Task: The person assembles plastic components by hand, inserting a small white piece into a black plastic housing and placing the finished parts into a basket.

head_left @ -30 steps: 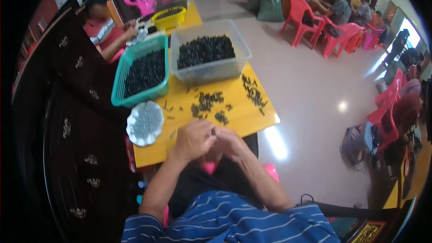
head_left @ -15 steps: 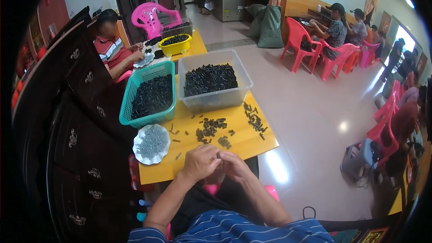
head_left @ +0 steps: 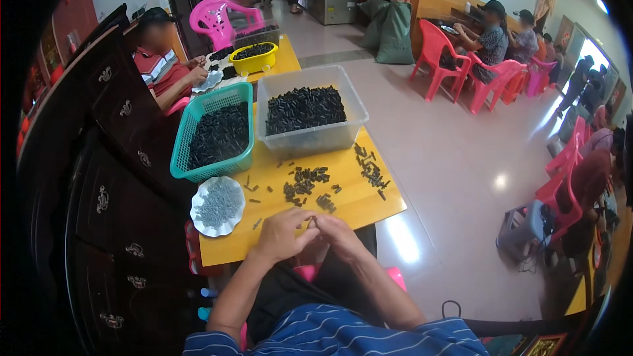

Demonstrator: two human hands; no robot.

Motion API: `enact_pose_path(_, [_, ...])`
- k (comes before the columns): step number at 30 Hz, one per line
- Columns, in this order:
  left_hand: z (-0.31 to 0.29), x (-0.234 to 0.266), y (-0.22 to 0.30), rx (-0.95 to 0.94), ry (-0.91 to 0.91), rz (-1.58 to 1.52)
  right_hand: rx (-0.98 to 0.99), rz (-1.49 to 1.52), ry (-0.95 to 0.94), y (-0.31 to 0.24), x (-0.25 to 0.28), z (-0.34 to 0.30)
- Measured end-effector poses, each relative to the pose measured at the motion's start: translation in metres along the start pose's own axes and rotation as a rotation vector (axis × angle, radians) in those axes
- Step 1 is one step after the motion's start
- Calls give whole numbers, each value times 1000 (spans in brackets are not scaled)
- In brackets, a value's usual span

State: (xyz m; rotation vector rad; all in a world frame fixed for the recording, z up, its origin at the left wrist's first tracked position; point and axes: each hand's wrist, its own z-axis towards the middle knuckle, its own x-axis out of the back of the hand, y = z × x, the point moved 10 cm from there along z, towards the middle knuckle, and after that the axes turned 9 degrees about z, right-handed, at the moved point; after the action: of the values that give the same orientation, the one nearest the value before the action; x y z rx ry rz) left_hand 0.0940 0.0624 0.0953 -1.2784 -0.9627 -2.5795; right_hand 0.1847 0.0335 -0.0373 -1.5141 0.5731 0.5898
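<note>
Presumably, light, steady pressure suited best: left hand and right hand pinched a mostly hidden piece between them. Black pieces lay at the hands' twelve o'clock.

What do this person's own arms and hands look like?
Both the left hand and the right hand are ungloved, with no watch visible. The forearms are uncovered too; short blue sleeves with thin white stripes begin higher up. Any ring is too small to tell.
</note>
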Motion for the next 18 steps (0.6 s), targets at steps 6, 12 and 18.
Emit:
enact_pose_path(6, [-8,-7,-29,75,-129,-25,36,-165,-74,6,-13,-1])
enact_pose_path(12, [-12,-18,-36,129,-167,-71,40,-279,-114,7,-19,-3])
enact_pose_path(18, [-12,-17,-28,54,-131,-42,16,-322,-105,6,-20,-6])
